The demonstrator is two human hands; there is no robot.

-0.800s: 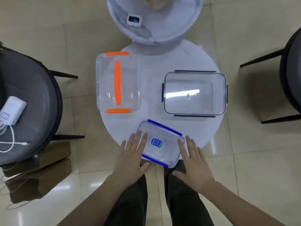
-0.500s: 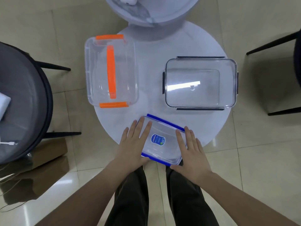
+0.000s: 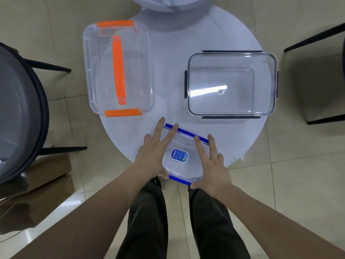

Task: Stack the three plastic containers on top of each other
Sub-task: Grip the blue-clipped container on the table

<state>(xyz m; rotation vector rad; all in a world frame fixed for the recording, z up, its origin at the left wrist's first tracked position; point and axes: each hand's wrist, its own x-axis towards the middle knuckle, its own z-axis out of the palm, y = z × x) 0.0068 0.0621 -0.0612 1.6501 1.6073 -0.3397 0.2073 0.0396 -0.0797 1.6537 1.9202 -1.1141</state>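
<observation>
Three clear plastic containers lie apart on a round white table (image 3: 214, 30). The small one with blue clips and a blue label (image 3: 182, 156) sits at the table's near edge. My left hand (image 3: 155, 152) presses on its left side and my right hand (image 3: 211, 161) on its right side, fingers spread over the lid, thumbs at the near rim. The container with an orange handle and clips (image 3: 119, 68) is at the far left. The one with dark clips (image 3: 231, 84) is at the right.
A dark round chair (image 3: 20, 113) stands close on the left, with brown cardboard (image 3: 46, 172) on the floor under it. Black chair legs (image 3: 315, 36) show at the right. A white round object (image 3: 168, 2) touches the table's far edge. My legs are below the table edge.
Both hands have closed in from beside the blue-clipped container onto its two sides. The view has shifted closer to the table.
</observation>
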